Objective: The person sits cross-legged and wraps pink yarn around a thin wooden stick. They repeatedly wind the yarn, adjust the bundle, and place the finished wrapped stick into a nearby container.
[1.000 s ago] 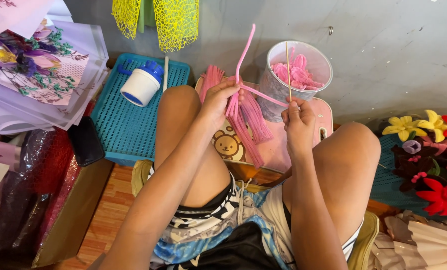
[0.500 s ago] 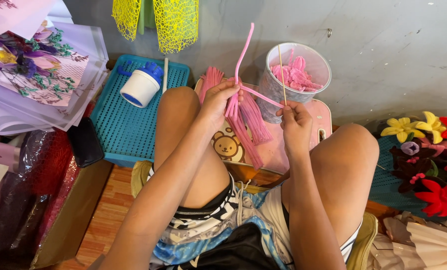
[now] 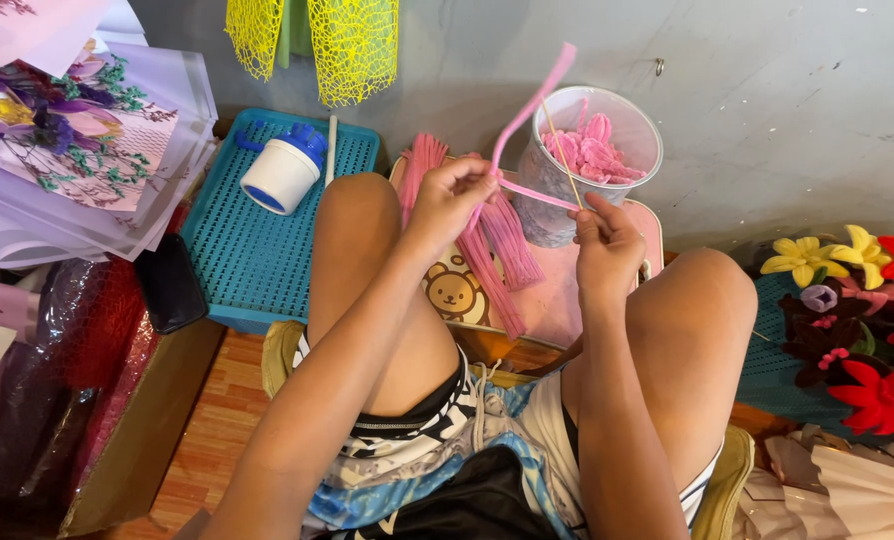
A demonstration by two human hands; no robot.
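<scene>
Left hand (image 3: pixel 454 198): pinches a bent pink pipe cleaner (image 3: pixel 527 115).
Right hand (image 3: pixel 607 245): grips a thin wooden stick (image 3: pixel 561 152) and the cleaner's other end.
Behind: clear tub (image 3: pixel 627 120) of pink pieces.

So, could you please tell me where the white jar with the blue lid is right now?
In the head view, the white jar lies on its side on the teal perforated tray, left of the person's left hand and knee.

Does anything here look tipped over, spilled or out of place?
One thing: the white jar with a blue lid lies on its side on the teal perforated tray. Nothing has spilled from it.
</scene>
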